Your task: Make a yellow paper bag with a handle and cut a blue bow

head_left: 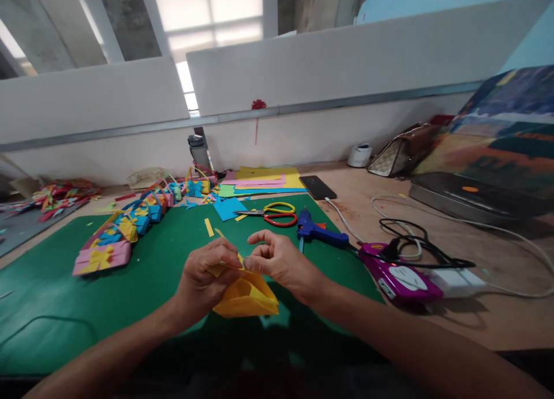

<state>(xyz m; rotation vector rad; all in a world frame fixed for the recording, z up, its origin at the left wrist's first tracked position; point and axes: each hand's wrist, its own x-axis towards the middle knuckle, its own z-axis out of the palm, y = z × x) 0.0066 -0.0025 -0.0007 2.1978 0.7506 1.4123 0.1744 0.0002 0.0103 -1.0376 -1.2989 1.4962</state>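
- Yellow paper bag [246, 306] held just above the green mat [160, 289], between both hands and mostly on their near side, toward the wearer.
- Key relation: far rim, where a thin yellow strip [223, 235] meets it, sits right between the fingertips. Strip slants up and away to the left; bag's long axis runs roughly left-right.
- Left hand [205, 275]: grasping the bag's left end, thumb and index pinched along the far edge. Nearer of the two; covers that end.
- Right hand [279, 260]: thumb tip touching paper at the rim by the strip, index arched above it, other fingers curled. Can't tell if it's a true pinch; contact behind the thumb is hidden.
- Bag look: plain yellow, thin, folded walls, mouth open so the inside shows; right corner pokes out below the right hand. Left end hidden.
- Beyond the hands: scissors [262, 212] lying flat, loops to the right; blue paper square [227, 208] just beside the blades.
- Blue glue gun [322, 232] past the right hand, apart from it.
- Pink paper bag [118, 254] with yellow bow at the near end of a row, left, well apart.
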